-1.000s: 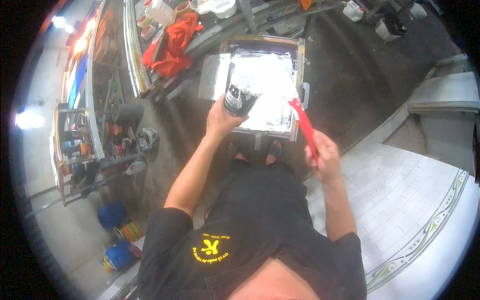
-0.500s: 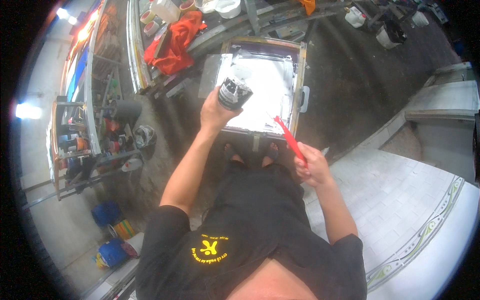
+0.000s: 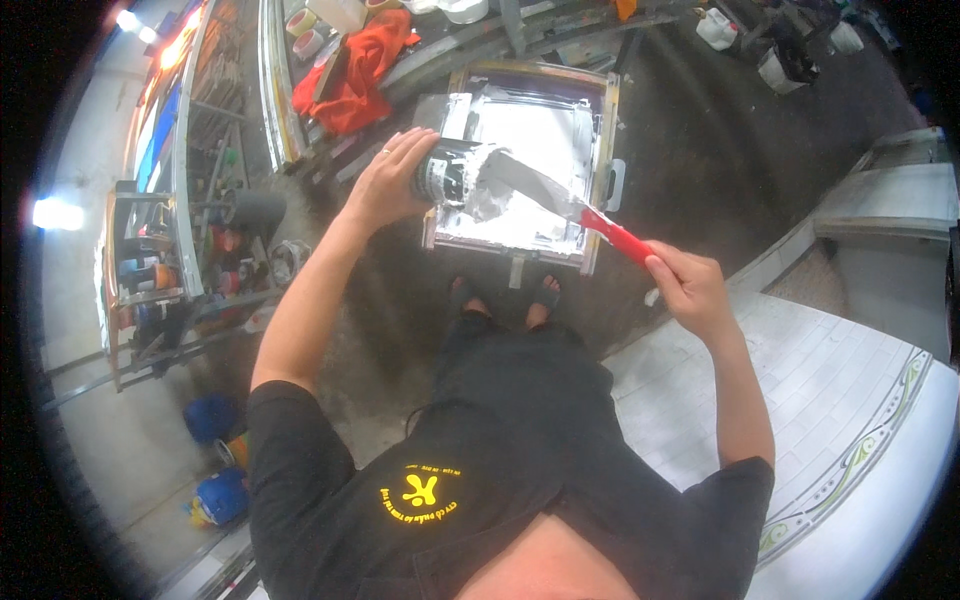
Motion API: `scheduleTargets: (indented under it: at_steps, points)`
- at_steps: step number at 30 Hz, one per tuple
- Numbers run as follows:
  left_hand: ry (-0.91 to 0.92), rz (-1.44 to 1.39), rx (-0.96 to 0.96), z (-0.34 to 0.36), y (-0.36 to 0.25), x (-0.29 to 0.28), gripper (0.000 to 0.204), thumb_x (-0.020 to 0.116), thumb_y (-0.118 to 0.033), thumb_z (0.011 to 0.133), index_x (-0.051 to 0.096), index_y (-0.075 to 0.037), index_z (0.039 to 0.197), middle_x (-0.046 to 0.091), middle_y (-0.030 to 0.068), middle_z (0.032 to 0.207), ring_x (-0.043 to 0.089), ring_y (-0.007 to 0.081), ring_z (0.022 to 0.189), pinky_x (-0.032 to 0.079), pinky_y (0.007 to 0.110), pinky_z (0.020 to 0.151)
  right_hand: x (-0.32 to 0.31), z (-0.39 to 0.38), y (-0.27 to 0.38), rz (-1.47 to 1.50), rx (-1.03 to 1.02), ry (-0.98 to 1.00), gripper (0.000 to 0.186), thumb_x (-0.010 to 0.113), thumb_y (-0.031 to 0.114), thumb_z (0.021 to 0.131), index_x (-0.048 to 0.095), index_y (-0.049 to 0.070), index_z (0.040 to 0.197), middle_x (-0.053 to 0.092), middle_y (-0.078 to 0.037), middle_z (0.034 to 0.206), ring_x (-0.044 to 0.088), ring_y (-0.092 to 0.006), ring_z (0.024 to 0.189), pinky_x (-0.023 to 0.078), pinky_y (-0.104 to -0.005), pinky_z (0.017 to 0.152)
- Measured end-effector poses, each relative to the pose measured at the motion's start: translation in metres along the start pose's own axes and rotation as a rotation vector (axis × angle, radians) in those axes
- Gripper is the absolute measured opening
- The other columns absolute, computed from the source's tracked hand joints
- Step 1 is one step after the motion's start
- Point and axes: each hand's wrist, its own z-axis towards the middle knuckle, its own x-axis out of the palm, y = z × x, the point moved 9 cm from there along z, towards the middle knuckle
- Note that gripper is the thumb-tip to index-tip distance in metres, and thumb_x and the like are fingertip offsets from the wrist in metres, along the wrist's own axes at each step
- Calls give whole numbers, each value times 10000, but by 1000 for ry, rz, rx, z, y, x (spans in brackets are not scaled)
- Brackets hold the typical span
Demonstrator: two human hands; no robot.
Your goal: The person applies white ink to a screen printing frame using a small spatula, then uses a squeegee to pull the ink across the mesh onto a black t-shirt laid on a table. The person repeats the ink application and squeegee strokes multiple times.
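My left hand (image 3: 388, 185) grips a dark tub (image 3: 432, 178) from its left side, fingers reaching over it. The tub is tipped on its side, its white-smeared mouth facing right. In my right hand (image 3: 692, 292) is a red-handled spatula (image 3: 618, 238). Its broad metal blade points left and up to the tub's mouth, with white paste on it. Beneath both lies a rectangular screen-printing frame (image 3: 604, 140), its inside covered with white paste (image 3: 530, 125). The paste inside the tub is mostly hidden.
An orange-red cloth (image 3: 350, 92) lies beyond the frame's left corner, beside tape rolls. Metal rails (image 3: 430, 65) run across the back. A rack of small containers (image 3: 150, 280) stands at left. To the right are a white tiled surface (image 3: 740, 350) and, farther off, a bucket (image 3: 785, 70).
My left hand has tipped the tub from upright-leaning to sideways, mouth to the right. My right hand has moved right, and the spatula's blade now reaches the tub's mouth.
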Motion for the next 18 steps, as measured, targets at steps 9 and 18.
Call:
scheduleTargets:
  at_steps: [9,18]
  points:
    - [71,96,137,19,-20,-27,1090,986,-171,570,520,-65,1549,596,144,1533,540,358,1455,421,481,1259,50,11,0,98,65,210,303,624,271,1114,761,33,1243,677,-74,696,587,-179,519,472,-344,526]
    - [-78,114,29,-8,2,-28,1079,975,-143,568,526,-90,1548,591,144,1539,539,358,1455,443,469,1237,136,-47,-41,1518,863,642,412,470,284,1184,634,-69,1320,457,54,585,342,-19,406,284,-202,354]
